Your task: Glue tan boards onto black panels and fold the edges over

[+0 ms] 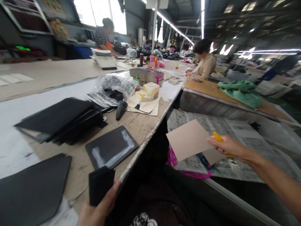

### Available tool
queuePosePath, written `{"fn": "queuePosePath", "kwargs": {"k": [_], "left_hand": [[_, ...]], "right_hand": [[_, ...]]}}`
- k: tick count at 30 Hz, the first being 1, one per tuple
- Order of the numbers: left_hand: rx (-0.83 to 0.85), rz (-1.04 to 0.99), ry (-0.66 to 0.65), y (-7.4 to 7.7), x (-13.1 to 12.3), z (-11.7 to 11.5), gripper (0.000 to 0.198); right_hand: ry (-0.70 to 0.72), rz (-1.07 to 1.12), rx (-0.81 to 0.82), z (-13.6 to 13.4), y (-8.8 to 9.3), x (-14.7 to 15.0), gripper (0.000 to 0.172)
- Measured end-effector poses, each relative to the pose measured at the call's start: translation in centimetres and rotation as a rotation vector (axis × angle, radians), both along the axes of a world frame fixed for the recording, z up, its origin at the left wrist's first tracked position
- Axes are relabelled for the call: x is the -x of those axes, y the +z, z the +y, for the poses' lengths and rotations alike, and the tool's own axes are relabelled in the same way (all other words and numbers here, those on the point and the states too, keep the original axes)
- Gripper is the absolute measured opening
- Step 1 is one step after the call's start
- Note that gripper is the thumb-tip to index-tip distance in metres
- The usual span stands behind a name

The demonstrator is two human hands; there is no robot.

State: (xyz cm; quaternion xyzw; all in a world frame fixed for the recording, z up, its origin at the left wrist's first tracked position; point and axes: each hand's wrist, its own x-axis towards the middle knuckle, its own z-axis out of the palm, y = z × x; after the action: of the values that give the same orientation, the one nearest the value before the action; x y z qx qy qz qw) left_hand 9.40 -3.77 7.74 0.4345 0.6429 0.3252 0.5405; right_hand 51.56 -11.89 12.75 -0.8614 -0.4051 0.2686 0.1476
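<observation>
My left hand (101, 204), at the bottom near the table edge, is closed on a flat black piece (100, 185), thumb along its side. Just beyond it lies a black panel (110, 147) with whitish smears along two sides. Over to the right, my right hand (225, 146) is wrapped round a yellow-handled tool (218, 137), whose working end is hidden. A beige sheet of card (189, 139) meets the fingertips of that hand; whether they grip it I cannot tell. Another beige piece (213, 156) lies below it.
Stacked black panels (68, 116) and a larger black sheet (30, 191) cover the table's left. Behind are a plastic bag (113, 88), a black cone-shaped object (121, 110) and a glue-stained container (150, 91). Newspaper (235, 131) covers the right-hand surface. Two people work farther back.
</observation>
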Motion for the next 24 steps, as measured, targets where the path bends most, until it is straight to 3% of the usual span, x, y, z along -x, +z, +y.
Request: {"fn": "queuePosePath", "kwargs": {"k": [2,7,11,13,16,19,22,24], "left_hand": [[-0.043,-0.033,-0.065,1.1,0.5,1.2,0.051],[-0.379,0.081,-0.460,4.9,2.1,3.1,0.030],[-0.586,0.428,-0.798,6.2,3.0,1.9,0.034],[-0.589,0.567,-0.832,5.8,3.5,1.0,0.033],[-0.505,0.523,-0.674,4.1,4.8,0.2,0.028],[-0.325,0.280,-0.304,2.0,6.5,0.3,0.013],[-0.057,0.044,0.110,0.0,7.6,1.0,0.039],[0.054,-0.136,0.246,-1.0,7.6,1.5,0.049]], "right_hand": [[0.184,0.108,0.004,2.9,0.9,3.3,0.043],[0.955,-0.018,0.077,9.4,4.6,14.3,0.031],[1.386,-0.240,0.130,10.8,6.6,22.5,0.015],[1.524,-0.306,0.065,10.9,6.7,25.0,0.016],[1.501,-0.391,-0.133,11.4,6.1,25.8,0.019],[1.198,-0.485,-0.404,12.0,4.8,23.6,0.020],[0.929,-0.410,-0.494,12.0,2.6,20.9,0.029],[0.856,-0.221,-0.402,11.6,0.9,20.1,0.036]]}}
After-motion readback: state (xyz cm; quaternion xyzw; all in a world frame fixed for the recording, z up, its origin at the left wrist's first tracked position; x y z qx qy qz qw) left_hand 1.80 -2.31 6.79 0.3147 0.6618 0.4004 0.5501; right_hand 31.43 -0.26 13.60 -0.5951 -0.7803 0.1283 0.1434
